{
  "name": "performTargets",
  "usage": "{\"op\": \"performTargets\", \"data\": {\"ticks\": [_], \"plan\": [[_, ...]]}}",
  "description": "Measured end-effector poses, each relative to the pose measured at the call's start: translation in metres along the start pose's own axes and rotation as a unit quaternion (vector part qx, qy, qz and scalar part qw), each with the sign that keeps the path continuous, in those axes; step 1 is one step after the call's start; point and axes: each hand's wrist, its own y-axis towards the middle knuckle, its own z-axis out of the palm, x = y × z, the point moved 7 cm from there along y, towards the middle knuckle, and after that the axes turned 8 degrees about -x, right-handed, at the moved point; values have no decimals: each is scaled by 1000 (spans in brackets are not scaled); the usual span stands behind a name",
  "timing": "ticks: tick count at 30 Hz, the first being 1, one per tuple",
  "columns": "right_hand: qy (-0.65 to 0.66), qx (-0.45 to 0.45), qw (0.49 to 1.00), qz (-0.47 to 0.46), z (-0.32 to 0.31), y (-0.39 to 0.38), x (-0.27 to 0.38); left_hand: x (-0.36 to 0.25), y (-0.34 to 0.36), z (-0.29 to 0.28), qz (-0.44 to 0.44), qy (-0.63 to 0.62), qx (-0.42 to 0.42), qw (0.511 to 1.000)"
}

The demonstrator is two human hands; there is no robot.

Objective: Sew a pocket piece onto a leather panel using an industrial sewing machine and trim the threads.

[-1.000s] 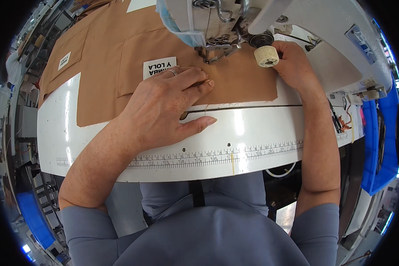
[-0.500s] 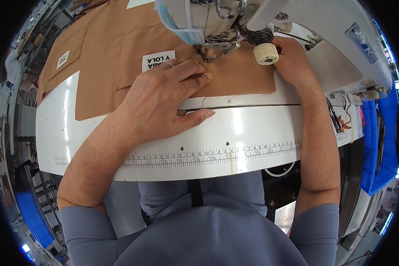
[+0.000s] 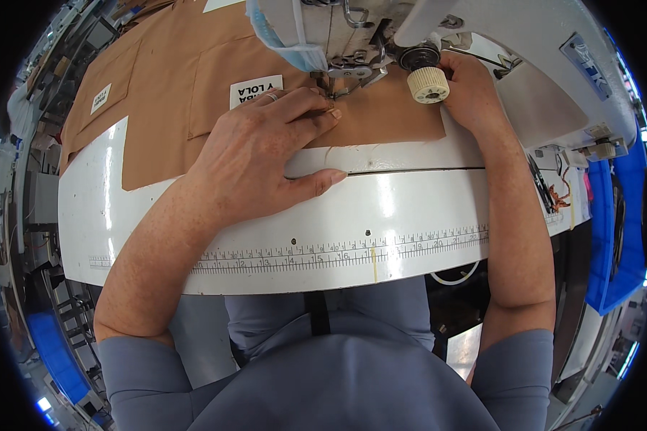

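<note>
Brown fabric (image 3: pixel 399 118) with stitched pocket shapes and printed white labels (image 3: pixel 246 92) lies on the white sewing table (image 3: pixel 410 197). My left hand (image 3: pixel 255 144) rests on it with thumb spread onto the table, fingertips beside the presser foot (image 3: pixel 331 85) and needle area. My right hand (image 3: pixel 471 97) is curled at the fabric’s right side, behind a cream knurled knob (image 3: pixel 428 85) on the white sewing machine (image 3: pixel 546 72); what its fingers hold is hidden. A pale blue mask-like cloth (image 3: pixel 280 39) hangs on the machine head.
A printed ruler strip (image 3: pixel 316 257) runs along the table’s curved front edge. Dark tools (image 3: pixel 543 190) and orange scraps (image 3: pixel 561 194) lie at the right. A blue bin (image 3: pixel 600 273) stands beyond them, another blue container (image 3: pixel 54 355) at lower left. My lap is below the table.
The fabric and my left hand have moved slightly away from me, toward the machine. My right hand has also shifted a little upward, still curled by the knob.
</note>
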Motion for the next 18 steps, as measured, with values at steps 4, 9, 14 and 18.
{"op": "performTargets", "data": {"ticks": [4, 9, 14, 18], "plan": [[-13, 11, 1000, 26, 2, 1, -3, 3, 0, 2, -18, -12, 9, 1000], [5, -12, 1000, 0, -2, -1, 3, 2, 0, 1, 8, 14, -10, 1000], [45, 14, 999, 10, -6, -9, 5, -4, -1, -1, 56, 27, -39, 997], [68, 53, 996, 14, -5, -11, 4, -3, -3, 0, 22, -15, -45, 999]]}}
